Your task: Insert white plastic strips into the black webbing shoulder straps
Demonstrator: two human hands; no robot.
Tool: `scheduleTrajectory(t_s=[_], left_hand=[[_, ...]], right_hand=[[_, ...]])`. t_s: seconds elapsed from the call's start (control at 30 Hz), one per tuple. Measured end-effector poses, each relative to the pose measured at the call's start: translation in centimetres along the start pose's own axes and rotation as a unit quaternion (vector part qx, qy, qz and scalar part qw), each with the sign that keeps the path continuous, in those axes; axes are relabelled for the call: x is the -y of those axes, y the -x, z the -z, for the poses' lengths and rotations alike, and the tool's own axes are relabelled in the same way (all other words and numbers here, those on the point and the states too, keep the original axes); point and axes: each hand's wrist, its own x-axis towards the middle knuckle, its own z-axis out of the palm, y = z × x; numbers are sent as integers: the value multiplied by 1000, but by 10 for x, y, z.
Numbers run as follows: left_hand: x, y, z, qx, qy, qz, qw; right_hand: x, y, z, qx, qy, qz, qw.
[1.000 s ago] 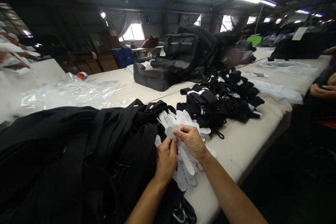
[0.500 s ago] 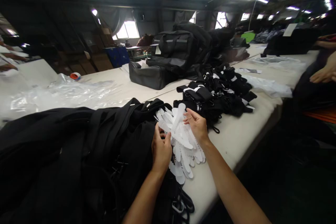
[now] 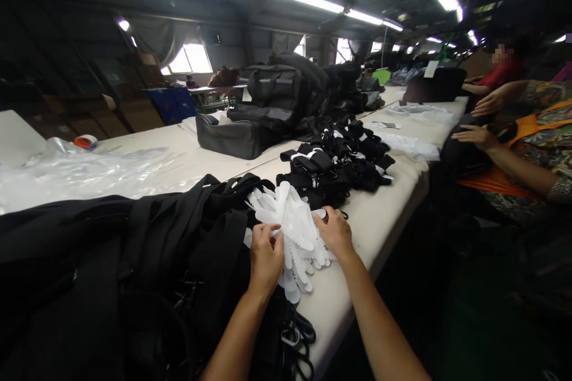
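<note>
A loose heap of white strips with toothed edges and rounded ends (image 3: 292, 214) lies between my hands, next to black straps. My left hand (image 3: 267, 256) is at the heap's left side, its thumb and fingers pinched on a strip whose pale end shows left of the fingers. At the right side, my right hand (image 3: 335, 232) has its thumb and fingertips closed on the rounded end of another strip. The fingertips partly hide both strips. Black straps (image 3: 156, 238) with metal hooks fill the left foreground, close by my left hand.
Bundled black straps (image 3: 339, 155) lie beyond the heap, with black bags (image 3: 272, 95) behind them. Clear plastic film (image 3: 89, 172) and a tape roll (image 3: 86, 141) are on the left. Along the table's right edge (image 3: 402, 208), a co-worker in an orange apron (image 3: 536, 125) handles something black.
The view has turned right, bringing co-workers into sight. My left fingers have drawn together at the heap's edge. My right hand has come down to a strip end.
</note>
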Motion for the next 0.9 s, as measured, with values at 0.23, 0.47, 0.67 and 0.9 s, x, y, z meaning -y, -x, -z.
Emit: scheduleTrajectory(t_s=[0.23,0.47,0.67,0.9], left_hand=[[1,-4,0,40,10,44,998],[-3,-8,7,6,40,121,992],[1,-8,5,-44,33,151,987],[3,-4,3,-61,49,131,988]], right_hand=[[34,46,-9,2,-139,117,983],[66,87,-14,36,-95,324,941],[48,86,2,79,-188,277,939],[-4,58,12,14,-186,94,978]])
